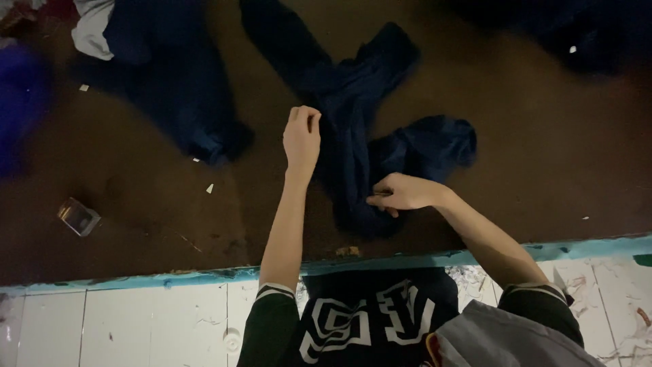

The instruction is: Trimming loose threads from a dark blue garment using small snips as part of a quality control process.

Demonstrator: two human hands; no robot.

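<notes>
Navy cloth is bunching under our fingers: we are pinching a fold of the garment (pixel 367 146) with the right hand (pixel 401 192), fingertips clenched on the fabric at its near end. The left hand (pixel 301 138) is curling at the garment's left edge, fingers bent over; we cannot tell whether it is grasping the cloth or only touching it.

The garment is lying on the brown surface (pixel 136 224), in the middle of the scene, just beyond the teal edge (pixel 170 278). It is running from near to far in a crumpled, twisted strip, with one lobe spreading to the right. Judging by that, we are only starting on it: nothing is smoothed or folded, and all of the straightening is still ahead.

Counting outward: two hands, both ours, and one garment between them. A second dark garment (pixel 183 102) is lying apart at the far left, also rumpled and untouched. More dark cloth (pixel 584 41) is sitting at the far right corner, too dim to count as one piece or several. One pale cloth (pixel 92 30) is showing at the far left corner. One small clear box (pixel 78 216) is resting at the left, and a few white scraps are scattering over the surface.
</notes>
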